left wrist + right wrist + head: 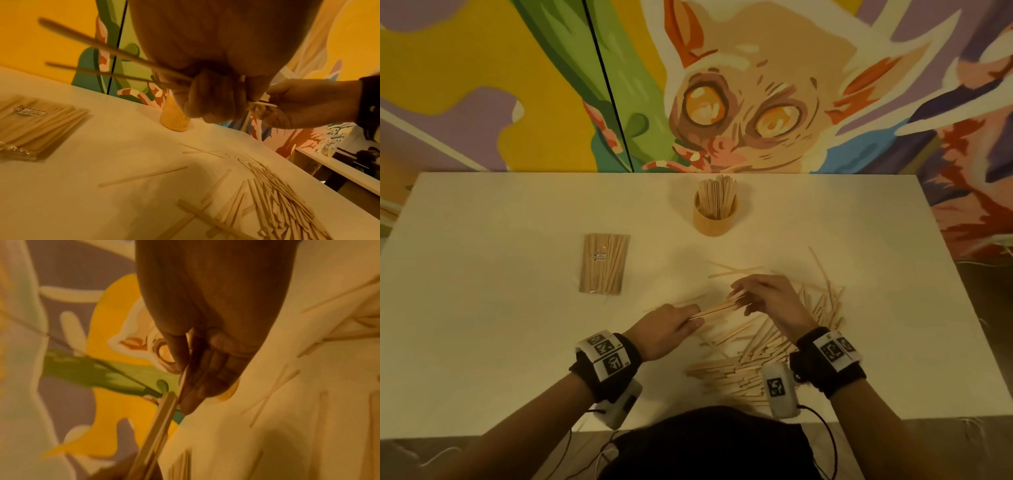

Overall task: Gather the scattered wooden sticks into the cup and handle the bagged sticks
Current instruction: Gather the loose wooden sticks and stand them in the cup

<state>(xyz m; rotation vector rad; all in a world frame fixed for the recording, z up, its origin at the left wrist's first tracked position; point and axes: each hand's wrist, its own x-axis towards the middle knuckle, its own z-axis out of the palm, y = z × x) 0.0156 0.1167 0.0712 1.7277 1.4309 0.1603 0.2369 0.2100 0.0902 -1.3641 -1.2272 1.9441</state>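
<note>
Both hands hold 1 small bundle of sticks (717, 309) just above the worktop (517, 325). The left hand (669, 329) has a closed grip around the bundle's near end, fingers curled under it. The right hand (767, 301) pinches the far end between thumb and fingertips (191, 402). Below and right of the right grip lies the loose pile (774, 346) of scattered sticks, spread flat on the worktop. The cup (715, 216) stands upright beyond both grips, well apart, already full of sticks on end. The bag (604, 263) of sticks lies flat to the left of the left grip, untouched.
</note>
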